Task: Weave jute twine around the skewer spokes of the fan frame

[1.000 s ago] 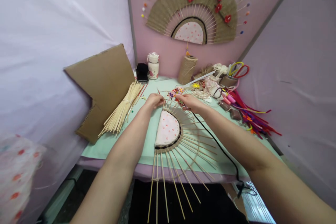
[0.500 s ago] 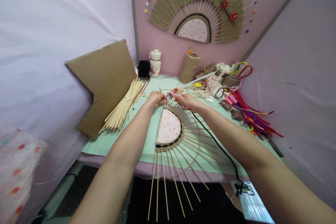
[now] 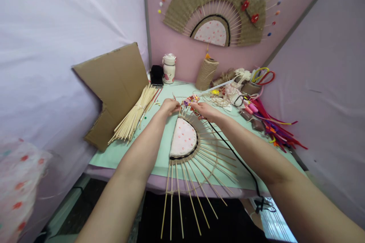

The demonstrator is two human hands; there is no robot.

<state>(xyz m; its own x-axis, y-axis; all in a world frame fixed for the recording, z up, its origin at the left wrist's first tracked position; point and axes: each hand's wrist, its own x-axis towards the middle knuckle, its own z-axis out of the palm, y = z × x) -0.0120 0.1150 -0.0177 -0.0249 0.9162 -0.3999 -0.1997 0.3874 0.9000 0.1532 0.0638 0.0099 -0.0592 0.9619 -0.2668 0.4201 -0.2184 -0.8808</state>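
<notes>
A half-round fan frame (image 3: 184,138) lies on the table, with a pink-spotted white centre, a dark braided edge and thin sticks (image 3: 196,193) fanning toward me and to the right. At its far end my right hand (image 3: 207,110) is wrapped round a colourfully patterned glue gun (image 3: 190,100), whose black cord (image 3: 234,152) runs down to the right. The gun's tip points left, close to my left hand (image 3: 170,106). My left fingers are pinched together at the far sticks and twine; exactly what they grip is too small to tell.
A bundle of sticks (image 3: 135,115) lies left, before a cardboard sheet (image 3: 114,79). Behind stand a white bottle (image 3: 169,69) and a twine spool (image 3: 207,74). Pipe cleaners (image 3: 273,125) and scissors (image 3: 261,74) are at right. A finished fan (image 3: 182,11) hangs on the wall.
The view has shifted very slightly. Both hands, the glue gun and the fan frame stay practically where they were.
</notes>
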